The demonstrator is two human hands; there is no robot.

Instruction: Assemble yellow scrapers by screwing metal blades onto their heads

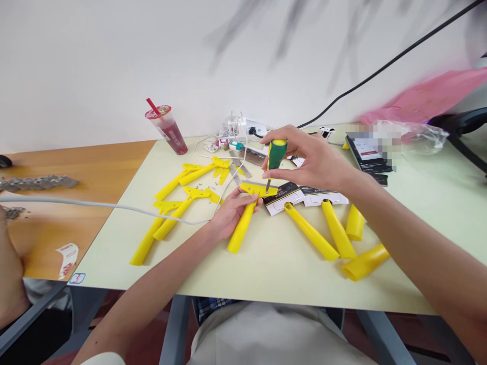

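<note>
A: Where does the piece in work sit?

B: A yellow plastic scraper (pixel 244 221) with a T-shaped head and a thin metal strip along its far edge rests in the person's left hand (pixel 228 212), thumb pressed over the neck, fingers curled around it.

A: And its long axis?

B: It slants: the head points away from the body, the tubular handle comes back toward the body and a little left. Whether the handle's end touches the pale green tabletop (pixel 213 276) cannot be told.

A: Which hand is nearer?

B: The left, in direct contact. The right hand (pixel 314 161), above and to the right of the head, pinches a stubby green-and-yellow screwdriver (pixel 277 154) in a narrow grip. Its shaft stands nearly upright, the tip apparently meeting the head's right end; everything hinges on that line between tip and screw seat.

A: Around them?

B: Left of the left hand, loose yellow plastic scrapers (pixel 173 219). Below the right forearm, yellow tubular handles (pixel 311 231), some reaching into black-and-white printed cards (pixel 282 202). Ahead and left of both hands, a clear plastic cup of red drink (pixel 173 134).
</note>
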